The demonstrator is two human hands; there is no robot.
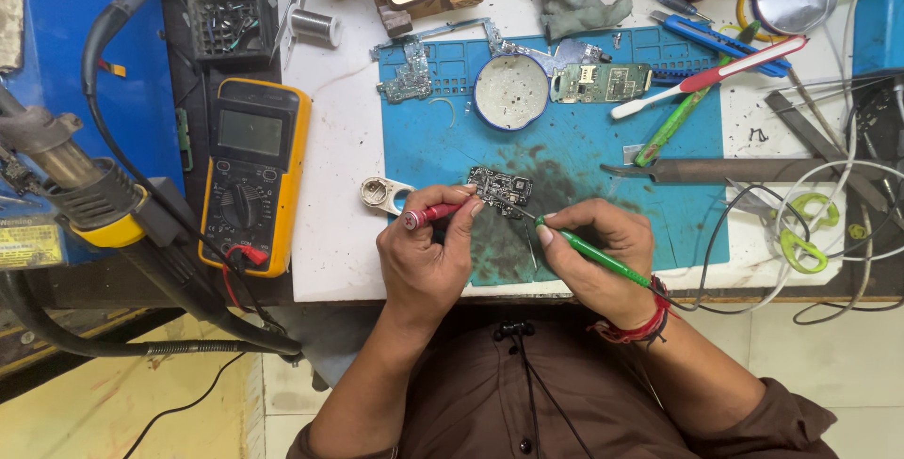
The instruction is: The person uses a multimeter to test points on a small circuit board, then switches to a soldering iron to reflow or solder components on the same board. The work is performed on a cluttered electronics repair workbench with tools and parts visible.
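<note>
Brown sleeves nearest. Left hand [428,257] pinches red-handled tool [435,213], tip on small circuit board [501,190], likely steadying it. Right hand [601,254] grips green-handled tool [593,252] pen-style (cable trails off right), tip just right of board. Board lies on blue mat [565,153]. Beyond board: round tin [511,92], second board [601,82]. Left of mat on counter [339,129]: yellow multimeter [252,172].

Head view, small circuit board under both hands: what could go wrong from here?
1. The small circuit board lies loose on the blue mat; pressure from the red-handled tool in the left hand could make it skid.
2. The green-handled tool in the right hand may slip across tiny parts.
3. Cables trail close to the right wrist and could snag.
</note>
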